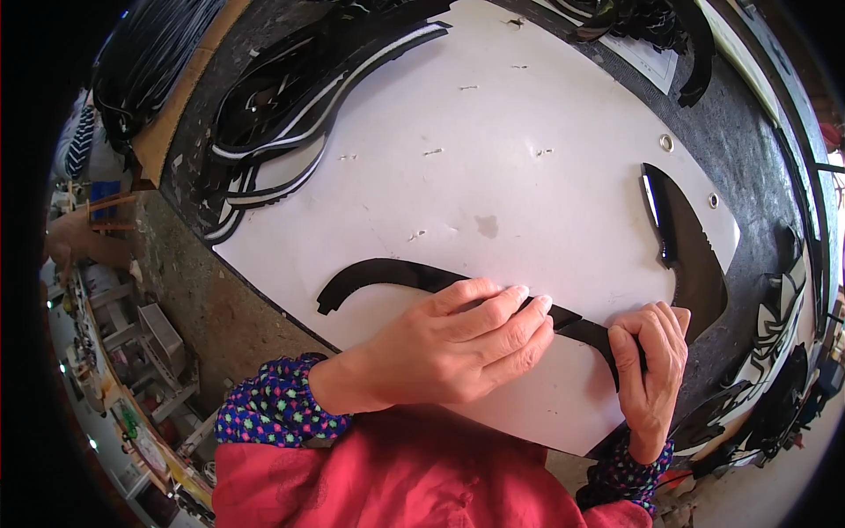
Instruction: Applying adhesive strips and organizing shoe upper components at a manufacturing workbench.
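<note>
A slim black curved strip (374, 271) lies along the near side of a white board (475, 194). Its left end is squared off and notched. Near my left fingertips it meets or overlaps a second black curved piece (588, 332) at a slanting edge; which of the two cannot be told. My left hand (466, 339) is closed over the first strip, fingers together and pressing down, thumb hidden. At the right, my right hand (650, 352) grips the second piece near its bend, thumb against curled fingers. The part inside that grip is hidden.
Black strips with white edging (290, 145) are heaped at the board's far left, beside a cardboard box (180, 106) of black strips. A dark curved panel (700, 273) with a glossy black piece (657, 216) lies right. More black pieces (695, 53) sit at the far right.
</note>
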Demonstrator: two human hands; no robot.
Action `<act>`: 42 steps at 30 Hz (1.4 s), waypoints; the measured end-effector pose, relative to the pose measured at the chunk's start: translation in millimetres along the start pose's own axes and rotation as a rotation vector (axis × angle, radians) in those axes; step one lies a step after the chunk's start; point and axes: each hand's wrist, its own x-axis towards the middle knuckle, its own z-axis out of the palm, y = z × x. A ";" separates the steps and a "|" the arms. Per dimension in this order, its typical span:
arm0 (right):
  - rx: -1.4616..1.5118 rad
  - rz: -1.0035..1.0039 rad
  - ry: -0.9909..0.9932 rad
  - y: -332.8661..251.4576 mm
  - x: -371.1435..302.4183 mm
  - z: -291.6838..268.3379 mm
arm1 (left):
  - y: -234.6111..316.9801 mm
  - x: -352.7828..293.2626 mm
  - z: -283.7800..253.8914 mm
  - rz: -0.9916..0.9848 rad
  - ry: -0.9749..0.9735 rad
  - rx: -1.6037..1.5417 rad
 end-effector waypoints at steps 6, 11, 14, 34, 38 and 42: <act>-0.017 -0.008 0.001 2.2 -0.4 -0.8 | 1.2 2.4 1.0 0.003 -0.002 -0.002; -0.030 -0.004 0.002 0.8 -0.1 1.3 | 0.9 1.6 1.2 0.005 0.002 0.002; -0.037 -0.013 0.012 0.2 -0.1 2.2 | 1.2 1.6 -0.2 -0.006 -0.006 -0.005; -0.080 -0.019 -0.001 -0.7 -0.6 2.5 | 1.2 3.0 -0.7 0.001 -0.005 -0.009; -0.069 -0.031 0.013 -1.0 -0.2 3.4 | 2.6 3.8 -2.3 -0.001 -0.035 -0.002; -0.078 -0.028 0.023 -0.7 -0.1 3.3 | 1.0 4.3 -0.9 0.012 -0.016 0.002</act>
